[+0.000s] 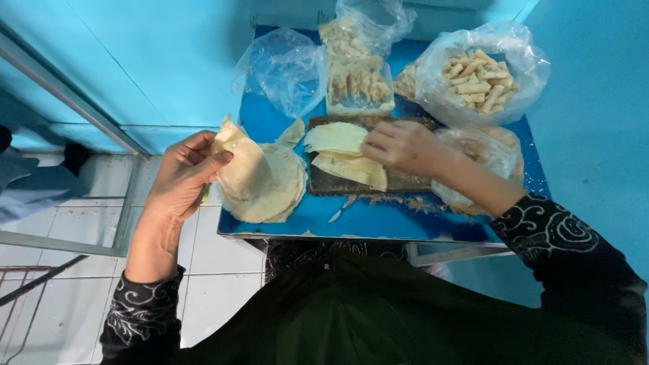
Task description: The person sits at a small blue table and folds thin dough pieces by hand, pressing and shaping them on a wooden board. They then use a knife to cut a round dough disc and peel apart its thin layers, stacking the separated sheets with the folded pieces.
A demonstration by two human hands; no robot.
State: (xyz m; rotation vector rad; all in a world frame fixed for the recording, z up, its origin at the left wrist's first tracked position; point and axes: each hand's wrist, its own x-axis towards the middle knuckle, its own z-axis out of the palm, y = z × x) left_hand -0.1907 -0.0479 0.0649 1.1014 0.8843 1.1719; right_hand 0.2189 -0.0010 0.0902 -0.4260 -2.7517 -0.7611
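My left hand (184, 172) pinches a thin pale wrapper sheet (242, 162), lifting its edge off a round stack of wrappers (274, 192) at the left end of a small blue table (378, 220). My right hand (399, 145) rests fingers-down on a cut wrapper piece (336, 137) lying on a dark wooden board (405, 181). More cut triangular pieces (351, 169) lie on the board just below that hand.
A clear bag of finished rolls (476, 80) stands at the back right. A plastic tub of rolls (358, 86), an empty clear bag (287, 67) and another bag (487, 155) crowd the table. White tiled floor lies to the left; blue walls surround.
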